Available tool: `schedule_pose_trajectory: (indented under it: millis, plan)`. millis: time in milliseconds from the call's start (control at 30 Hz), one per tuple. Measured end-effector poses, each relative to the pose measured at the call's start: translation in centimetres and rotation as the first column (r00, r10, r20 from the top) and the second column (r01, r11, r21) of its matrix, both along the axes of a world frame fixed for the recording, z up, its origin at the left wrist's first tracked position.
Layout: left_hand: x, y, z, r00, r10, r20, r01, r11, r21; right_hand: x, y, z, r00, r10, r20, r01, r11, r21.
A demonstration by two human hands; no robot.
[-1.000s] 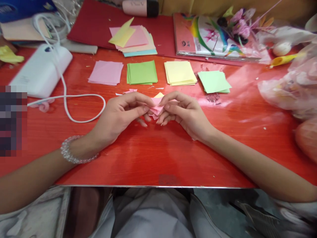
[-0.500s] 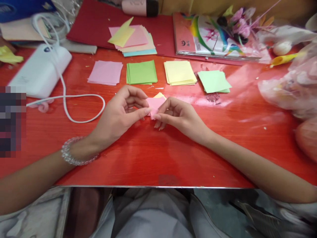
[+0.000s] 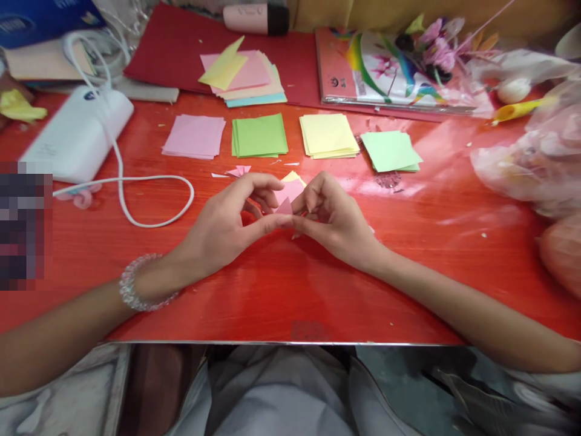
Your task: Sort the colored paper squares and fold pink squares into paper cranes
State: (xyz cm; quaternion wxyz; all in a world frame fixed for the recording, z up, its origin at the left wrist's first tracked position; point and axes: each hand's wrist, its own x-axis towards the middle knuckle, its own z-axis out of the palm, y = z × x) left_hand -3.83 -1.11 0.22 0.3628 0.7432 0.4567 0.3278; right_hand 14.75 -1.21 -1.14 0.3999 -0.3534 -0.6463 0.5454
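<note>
Between my two hands is a small piece of pink paper (image 3: 284,208), with a pointed, folded-looking shape. My left hand (image 3: 229,215) closes thumb and fingers on its left and lower side. My right hand (image 3: 338,221) pinches its right edge, with the fingers curled. More pink paper (image 3: 290,191) and a yellow paper corner (image 3: 293,176) show just behind; I cannot tell whether they are joined to the held piece. A small folded pink paper (image 3: 240,171) lies beyond my left fingers.
Square paper stacks line the red table: purple (image 3: 195,136), green (image 3: 259,134), yellow (image 3: 328,135) and pale green (image 3: 391,151). Mixed sheets (image 3: 254,75) lie behind. A white power bank (image 3: 79,133) and looped cable (image 3: 157,224) are left; plastic bags (image 3: 517,163) lie right.
The pink paper now shows a small raised triangle at the front. My left hand has shifted right and slightly down, nearer my right fingers, uncovering the small folded pink paper.
</note>
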Motion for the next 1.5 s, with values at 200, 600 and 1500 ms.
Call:
schedule_pose_trajectory:
  millis: [200, 600, 1500]
  plan:
    - [-0.34, 0.08, 0.39, 0.987, 0.044, -0.154, -0.023, 0.991, 0.132, -0.08, -0.10, 0.17, 0.999, 0.051, 0.006, -0.050, 0.998, -0.022]
    - [-0.46, -0.13, -0.20, 0.923, -0.028, -0.384, 0.173, 0.921, 0.350, 0.16, -0.18, 0.56, 0.992, -0.026, 0.121, 0.008, 0.989, 0.149]
    - [-0.33, 0.45, 0.48, 0.942, -0.053, -0.330, 0.122, 0.974, 0.192, 0.41, 0.18, 0.70, 0.940, -0.016, 0.342, -0.061, 0.975, 0.214]
